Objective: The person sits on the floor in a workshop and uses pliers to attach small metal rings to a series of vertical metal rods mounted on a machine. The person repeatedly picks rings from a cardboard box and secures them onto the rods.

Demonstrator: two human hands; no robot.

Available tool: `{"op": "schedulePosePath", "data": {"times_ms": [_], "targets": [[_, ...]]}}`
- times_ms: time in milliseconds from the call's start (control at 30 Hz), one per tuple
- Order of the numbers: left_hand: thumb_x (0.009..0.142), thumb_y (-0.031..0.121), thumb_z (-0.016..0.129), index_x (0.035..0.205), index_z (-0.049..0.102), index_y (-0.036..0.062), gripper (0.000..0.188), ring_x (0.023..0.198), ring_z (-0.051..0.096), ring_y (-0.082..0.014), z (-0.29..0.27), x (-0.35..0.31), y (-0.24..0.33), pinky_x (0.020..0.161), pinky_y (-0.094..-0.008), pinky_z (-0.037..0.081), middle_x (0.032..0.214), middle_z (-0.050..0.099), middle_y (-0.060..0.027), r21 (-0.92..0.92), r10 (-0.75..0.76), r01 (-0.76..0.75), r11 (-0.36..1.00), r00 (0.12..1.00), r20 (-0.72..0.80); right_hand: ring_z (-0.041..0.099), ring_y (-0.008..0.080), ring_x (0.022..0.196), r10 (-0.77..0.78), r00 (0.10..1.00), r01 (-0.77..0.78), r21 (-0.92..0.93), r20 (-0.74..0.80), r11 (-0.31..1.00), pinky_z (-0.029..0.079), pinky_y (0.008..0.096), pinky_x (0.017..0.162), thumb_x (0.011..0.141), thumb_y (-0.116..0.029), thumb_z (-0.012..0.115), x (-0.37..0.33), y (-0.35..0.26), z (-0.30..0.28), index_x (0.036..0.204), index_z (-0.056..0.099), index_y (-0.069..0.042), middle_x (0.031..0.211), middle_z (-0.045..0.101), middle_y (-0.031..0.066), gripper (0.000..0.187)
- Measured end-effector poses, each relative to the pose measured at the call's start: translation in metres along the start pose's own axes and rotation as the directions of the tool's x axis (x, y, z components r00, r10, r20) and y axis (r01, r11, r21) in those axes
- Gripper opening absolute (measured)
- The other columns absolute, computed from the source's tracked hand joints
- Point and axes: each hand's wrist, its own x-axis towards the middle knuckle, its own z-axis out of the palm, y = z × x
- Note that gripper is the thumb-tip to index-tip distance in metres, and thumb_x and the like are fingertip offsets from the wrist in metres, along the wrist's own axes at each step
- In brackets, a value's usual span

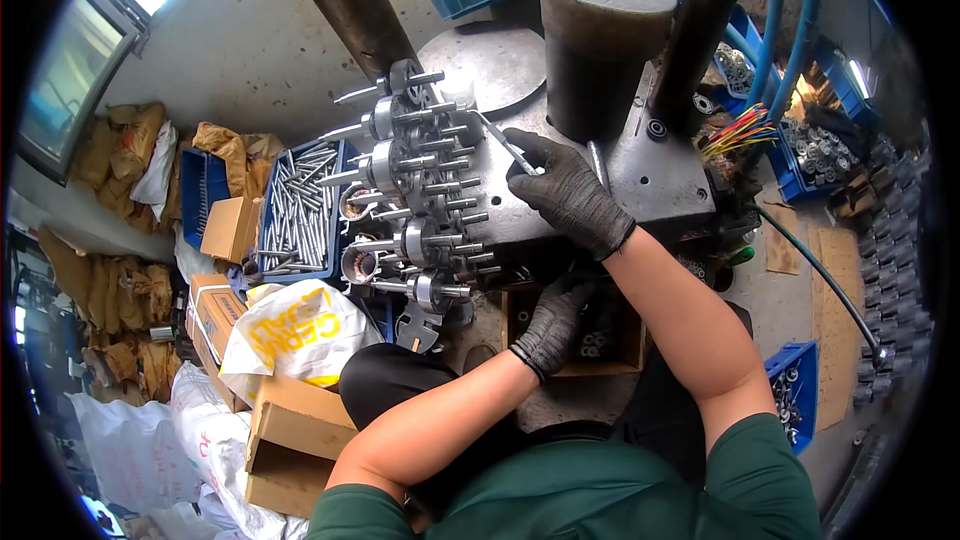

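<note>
My right hand [575, 190], in a dark grey glove, is over the steel press table [640, 165]. Its thumb and fingers are closed round a slim metal rod [507, 144], which slants up and left towards the rows of parts. Another thin metal rod [598, 164] shows just past the knuckles. My left hand [553, 328], gloved too, is lower down at the table's front edge, over a cardboard box [600, 368] of small metal parts; shadow hides its fingertips. Along the table's left side sit several motor rotors on shafts [420, 240], their shafts lying sideways.
A thick steel press ram [607, 40] stands at the back between two dark columns [345, 5]. Left of the rotors is a blue bin [330, 162] full of metal shafts. Blue hoses [790, 40] hang at right. Open cardboard [290, 440] lies beside my left arm.
</note>
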Motion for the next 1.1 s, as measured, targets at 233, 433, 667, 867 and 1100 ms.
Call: {"op": "schedulePosePath", "data": {"times_ms": [233, 433, 667, 867, 1100], "targets": [[0.097, 0.009, 0.057, 0.123, 0.059, 0.0, 0.027, 0.094, 0.069, -0.0222, -0.003, 0.003, 0.01, 0.088, -0.0319, 0.057, 0.115, 0.067, -0.0113, 0.054, -0.092, 0.09, 0.994, 0.996, 0.023, 0.066, 0.0118, 0.081, -0.064, 0.996, 0.065, -0.023, 0.057, 0.998, 0.058, 0.0292, 0.077, 0.082, 0.003, 0.059, 0.015, -0.003, 0.008, 0.148, 0.053, -0.011, 0.107, 0.072, 0.0137, 0.068], [0.097, 0.003, 0.054, 0.119, 0.055, -0.0026, 0.023, 0.097, 0.07, -0.0254, 0.001, -0.003, 0.014, 0.087, -0.0334, 0.06, 0.113, 0.067, -0.0152, 0.059, -0.06, 0.062, 0.996, 0.998, -0.033, 0.059, 0.01, 0.071, -0.096, 0.993, 0.103, -0.101, 0.068, 0.99, 0.053, 0.029, 0.071, 0.081, -0.003, 0.062, 0.022, -0.001, -0.002, 0.142, 0.059, -0.009, 0.089, 0.071, 0.0113, 0.062], [0.098, 0.009, 0.058, 0.119, 0.058, 0.0017, 0.023, 0.095, 0.067, -0.0208, -0.011, 0.006, 0.005, 0.085, -0.0334, 0.056, 0.108, 0.067, -0.0109, 0.074, -0.014, 0.019, 0.997, 0.998, -0.068, 0.062, 0.0114, 0.068, -0.086, 0.994, 0.095, -0.135, 0.069, 0.986, 0.056, 0.0275, 0.068, 0.08, -0.004, 0.063, 0.025, 0.004, 0.006, 0.149, 0.052, -0.012, 0.091, 0.07, 0.0112, 0.07], [0.096, 0.018, 0.065, 0.118, 0.063, 0.0045, 0.025, 0.087, 0.064, -0.0153, -0.002, -0.002, 0.019, 0.078, -0.0305, 0.053, 0.1, 0.067, -0.0063, 0.113, 0.034, -0.026, 0.993, 0.997, -0.075, 0.066, 0.0126, 0.071, -0.036, 0.984, 0.011, 0.139, 0.176, 0.99, 0.058, 0.0276, 0.064, 0.085, -0.015, 0.066, 0.022, 0.012, 0.022, 0.147, 0.048, -0.006, 0.095, 0.068, 0.0086, 0.065], [0.097, 0.017, 0.062, 0.112, 0.066, 0.0053, 0.019, 0.082, 0.063, -0.0141, 0.003, -0.004, 0.025, 0.071, -0.0295, 0.053, 0.094, 0.067, -0.0048, 0.02, -0.016, 0.017, 1.0, 0.998, -0.065, 0.065, 0.0165, 0.085, -0.077, 0.996, 0.075, 0.036, 0.051, 0.997, 0.056, 0.0303, 0.077, 0.086, -0.019, 0.069, 0.006, 0.0, 0.022, 0.137, 0.051, 0.001, 0.099, 0.065, 0.0108, 0.057]]}}
